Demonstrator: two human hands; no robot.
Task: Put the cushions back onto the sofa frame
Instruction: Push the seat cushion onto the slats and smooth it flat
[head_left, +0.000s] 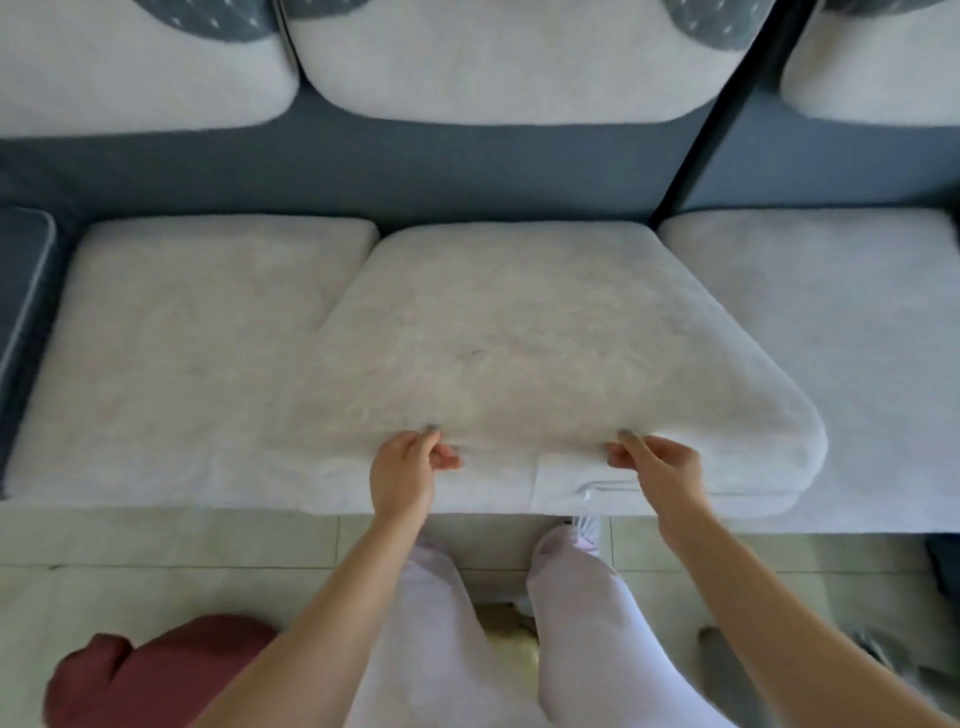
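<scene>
A white fluffy middle seat cushion lies on the blue-grey sofa frame, its front raised and overlapping the left seat cushion. My left hand pinches its front edge, thumb on top. My right hand grips the same edge further right. A right seat cushion lies flat beside it. White back cushions lean against the sofa back.
The blue armrest bounds the sofa at the left. A dark red cloth item lies on the tiled floor at lower left. My legs in white trousers stand close to the sofa front. Dark objects sit at the lower right.
</scene>
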